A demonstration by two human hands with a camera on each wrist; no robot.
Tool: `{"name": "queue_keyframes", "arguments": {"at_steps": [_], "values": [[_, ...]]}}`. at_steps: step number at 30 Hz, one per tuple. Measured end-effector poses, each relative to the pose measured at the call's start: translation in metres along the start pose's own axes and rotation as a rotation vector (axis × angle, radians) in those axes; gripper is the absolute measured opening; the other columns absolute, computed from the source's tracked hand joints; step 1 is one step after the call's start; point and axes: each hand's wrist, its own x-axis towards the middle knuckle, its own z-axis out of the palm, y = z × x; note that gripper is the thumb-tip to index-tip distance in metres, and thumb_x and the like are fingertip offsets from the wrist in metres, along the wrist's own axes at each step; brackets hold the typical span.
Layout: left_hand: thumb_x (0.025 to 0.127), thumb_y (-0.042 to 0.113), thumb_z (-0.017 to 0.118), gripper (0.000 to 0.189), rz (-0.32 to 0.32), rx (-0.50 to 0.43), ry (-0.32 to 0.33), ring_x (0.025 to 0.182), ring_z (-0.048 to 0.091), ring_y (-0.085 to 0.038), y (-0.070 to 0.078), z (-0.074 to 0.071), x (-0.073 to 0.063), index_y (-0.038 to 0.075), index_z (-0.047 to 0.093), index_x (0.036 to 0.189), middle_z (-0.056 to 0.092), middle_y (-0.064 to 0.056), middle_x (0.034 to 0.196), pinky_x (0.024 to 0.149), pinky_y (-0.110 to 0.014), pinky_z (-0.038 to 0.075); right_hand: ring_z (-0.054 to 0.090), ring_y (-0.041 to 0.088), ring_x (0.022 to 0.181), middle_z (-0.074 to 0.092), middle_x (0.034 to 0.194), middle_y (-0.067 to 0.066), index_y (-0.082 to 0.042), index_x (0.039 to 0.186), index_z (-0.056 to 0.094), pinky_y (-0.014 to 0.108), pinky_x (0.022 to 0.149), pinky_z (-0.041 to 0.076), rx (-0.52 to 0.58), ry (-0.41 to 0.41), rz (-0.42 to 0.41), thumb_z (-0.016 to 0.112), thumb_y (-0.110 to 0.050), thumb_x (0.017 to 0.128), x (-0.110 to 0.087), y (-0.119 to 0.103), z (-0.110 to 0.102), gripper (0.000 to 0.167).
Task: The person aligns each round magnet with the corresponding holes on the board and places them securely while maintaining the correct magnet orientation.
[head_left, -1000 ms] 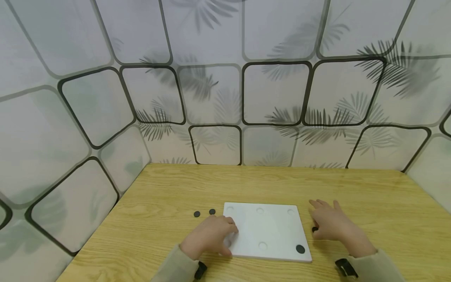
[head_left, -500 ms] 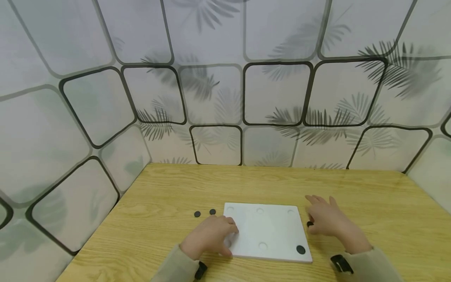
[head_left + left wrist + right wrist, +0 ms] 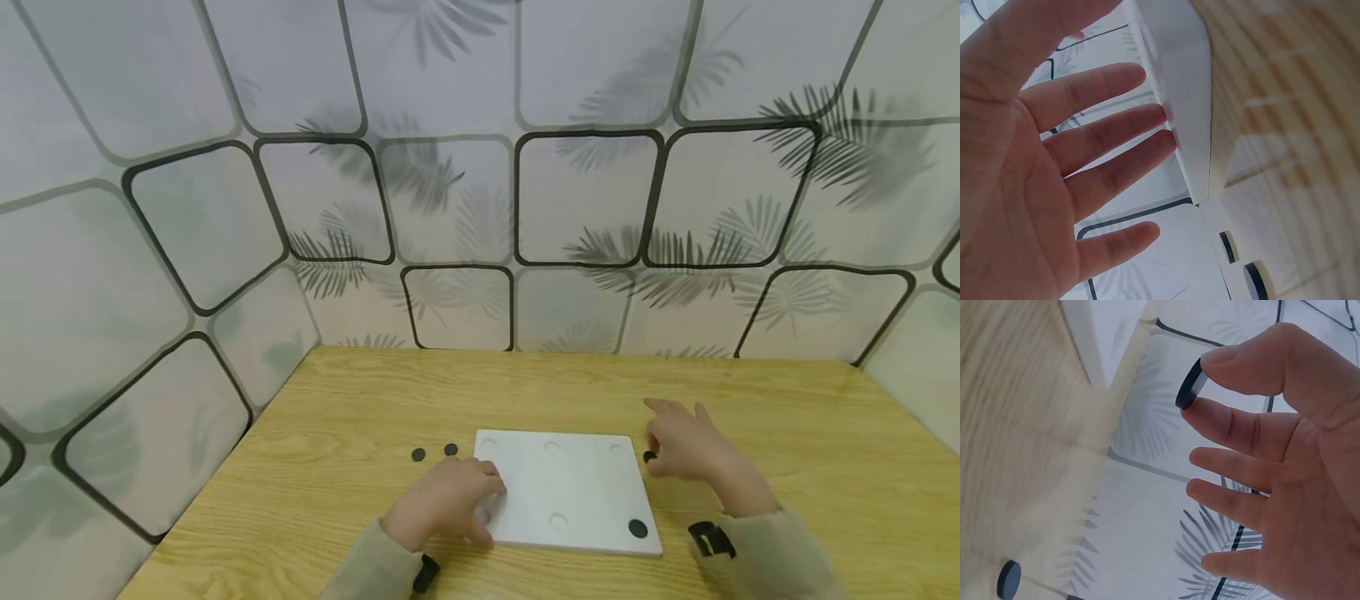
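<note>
My right hand (image 3: 686, 442) pinches a black disc (image 3: 1191, 384) between thumb and index finger, the other fingers spread. It hovers beside the right edge of a white board (image 3: 577, 483) that has shallow round recesses. Another black disc (image 3: 638, 528) sits in the board's near right corner. On the board's left side rests my left hand (image 3: 450, 500), which covers part of that edge. Its fingers are fairly straight in the left wrist view, some tips against the board's side.
Two black discs (image 3: 418, 454) (image 3: 451, 449) lie on the wooden table (image 3: 360, 392) left of the board. In the right wrist view, one more disc (image 3: 1009, 579) lies on the table. A patterned curtain (image 3: 450, 200) stands behind the table.
My right hand has moved away from me and a little left with the pinched disc, closer to the board's far right corner. The left hand and the board stay in place.
</note>
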Motion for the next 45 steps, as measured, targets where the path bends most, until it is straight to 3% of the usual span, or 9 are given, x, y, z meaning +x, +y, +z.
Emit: {"name": "queue_keyframes", "arguments": {"at_steps": [21, 45], "values": [[0.061, 0.043, 0.077, 0.046, -0.005, -0.009, -0.001, 0.081, 0.052, -0.005, -0.001, 0.002, -0.001, 0.02, 0.065, 0.099, 0.056, 0.011, 0.093, 0.067, -0.022, 0.042, 0.028, 0.049, 0.116, 0.034, 0.129, 0.031, -0.015, 0.061, 0.055, 0.072, 0.085, 0.007, 0.107, 0.038, 0.019, 0.067, -0.009, 0.066, 0.022, 0.001, -0.016, 0.014], [0.061, 0.044, 0.076, 0.046, -0.01, 0.005, -0.014, 0.082, 0.053, -0.006, 0.0, 0.001, 0.001, 0.021, 0.064, 0.099, 0.057, 0.011, 0.095, 0.068, -0.022, 0.042, 0.028, 0.047, 0.117, 0.036, 0.129, 0.028, -0.015, 0.061, 0.054, 0.071, 0.086, 0.01, 0.115, -0.019, 0.023, 0.068, -0.011, 0.067, 0.041, 0.013, 0.017, 0.016]]}}
